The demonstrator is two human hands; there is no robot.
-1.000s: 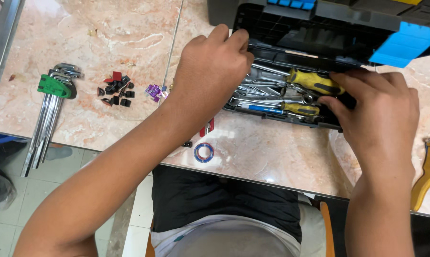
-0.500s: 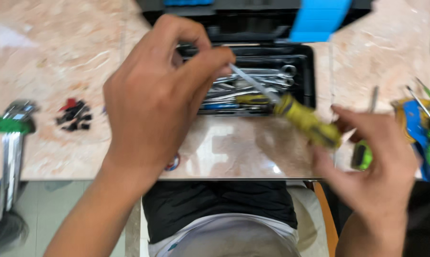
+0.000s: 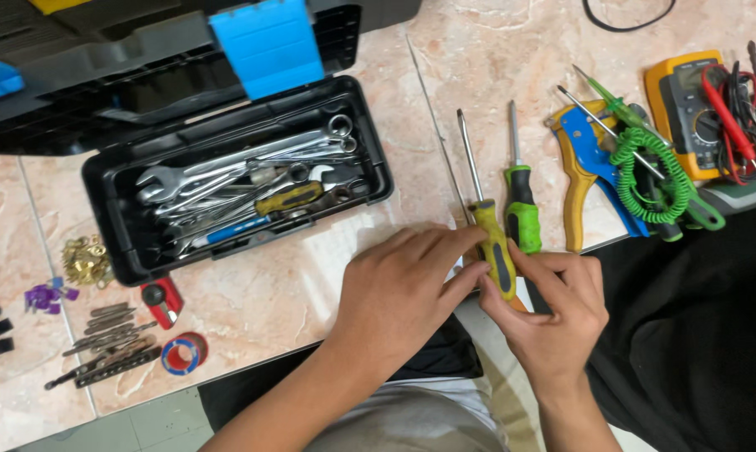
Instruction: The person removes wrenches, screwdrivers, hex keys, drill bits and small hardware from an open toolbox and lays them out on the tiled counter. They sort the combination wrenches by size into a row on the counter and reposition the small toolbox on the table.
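A yellow-and-black-handled screwdriver (image 3: 488, 233) lies on the marble table, its shaft pointing away from me. Both hands are on its handle at the table's near edge: my left hand (image 3: 403, 293) touches it from the left, my right hand (image 3: 553, 311) pinches it from the right. Just to its right lies a green-handled screwdriver (image 3: 522, 209). To the left stands an open black tool tray (image 3: 110, 180) full of wrenches and another yellow-handled screwdriver (image 3: 287, 198).
Yellow-and-blue wire strippers (image 3: 580, 159), a green coiled lead (image 3: 645, 172) and a yellow multimeter (image 3: 687, 88) lie at the right. Far left are a red tape roll (image 3: 184, 351), driver bits (image 3: 110, 339), brass pieces (image 3: 85, 261). The toolbox body with blue latch (image 3: 269, 46) stands behind.
The yellow screwdriver came out of the tray, travelled right in my hands and now rests on the table beside the green one. The view has shifted to the right.
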